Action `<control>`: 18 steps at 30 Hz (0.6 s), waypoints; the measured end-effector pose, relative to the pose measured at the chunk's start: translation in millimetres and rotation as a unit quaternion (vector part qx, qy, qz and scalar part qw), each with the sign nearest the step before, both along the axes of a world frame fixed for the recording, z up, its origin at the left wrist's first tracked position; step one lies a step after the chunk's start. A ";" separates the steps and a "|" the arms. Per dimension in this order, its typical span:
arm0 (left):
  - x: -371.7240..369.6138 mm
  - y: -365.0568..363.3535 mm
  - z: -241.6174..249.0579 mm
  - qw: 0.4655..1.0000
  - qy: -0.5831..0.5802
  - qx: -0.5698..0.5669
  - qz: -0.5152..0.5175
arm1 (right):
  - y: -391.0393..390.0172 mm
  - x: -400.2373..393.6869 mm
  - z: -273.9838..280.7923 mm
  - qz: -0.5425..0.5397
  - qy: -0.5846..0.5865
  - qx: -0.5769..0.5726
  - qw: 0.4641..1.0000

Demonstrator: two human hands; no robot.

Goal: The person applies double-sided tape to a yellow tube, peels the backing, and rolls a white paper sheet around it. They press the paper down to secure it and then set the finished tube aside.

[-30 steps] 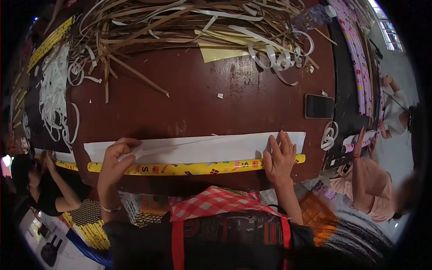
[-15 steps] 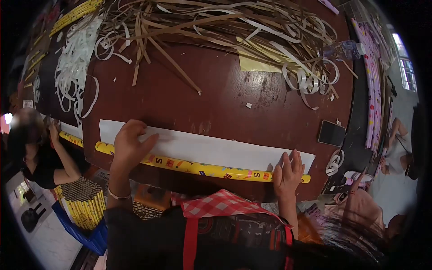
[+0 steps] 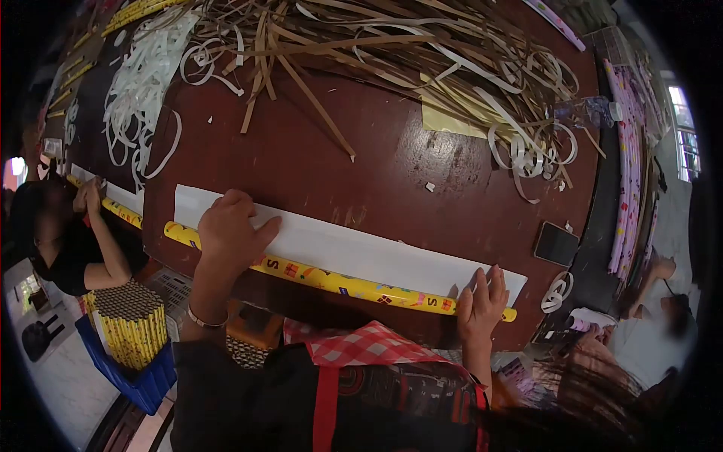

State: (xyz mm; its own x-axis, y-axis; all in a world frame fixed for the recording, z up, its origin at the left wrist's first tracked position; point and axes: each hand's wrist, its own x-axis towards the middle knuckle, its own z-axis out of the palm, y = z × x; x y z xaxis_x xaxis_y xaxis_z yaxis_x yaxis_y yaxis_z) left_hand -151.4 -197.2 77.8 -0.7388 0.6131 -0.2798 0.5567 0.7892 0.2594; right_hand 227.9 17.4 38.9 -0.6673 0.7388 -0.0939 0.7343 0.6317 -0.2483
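A yellow roll of printed wrapping paper (image 3: pixel 343 284) lies across the front of the brown table, with a flap of its white underside (image 3: pixel 354 245) spread flat behind it. My left hand (image 3: pixel 237 230) rests on the flap and roll toward the left end, its thumb apart from the bent fingers. Near the right end, my right hand (image 3: pixel 483 303) lies over the roll, fingers spread and tips on the white flap. Neither hand is closed around the roll. The parts under my palms are hidden.
Brown strips (image 3: pixel 376 45) and white ribbon coils (image 3: pixel 151 90) heap along the far side. A phone (image 3: pixel 556 243) lies at the right edge near a white curl (image 3: pixel 557 292). A blue crate (image 3: pixel 135 384) of yellow rolls stands lower left. People work at left and right.
The view has tilted slightly, so the table appears shifted. Both my hands stay at about the same places on the roll. The person at left has brought their hands together.
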 end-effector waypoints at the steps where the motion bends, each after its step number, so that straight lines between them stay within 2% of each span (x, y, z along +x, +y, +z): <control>1: 0.0 1.7 -0.8 1.000 0.012 -0.024 -0.012 | 0.2 -0.3 0.0 -0.001 0.002 0.000 1.000; 5: 1.4 2.4 -8.2 0.995 0.073 -0.050 -0.053 | 1.1 -0.7 0.5 0.009 0.004 -0.002 1.000; 18: 7.2 16.4 -3.6 0.985 0.120 -0.100 -0.070 | 2.3 -0.2 1.2 0.015 0.011 -0.001 1.000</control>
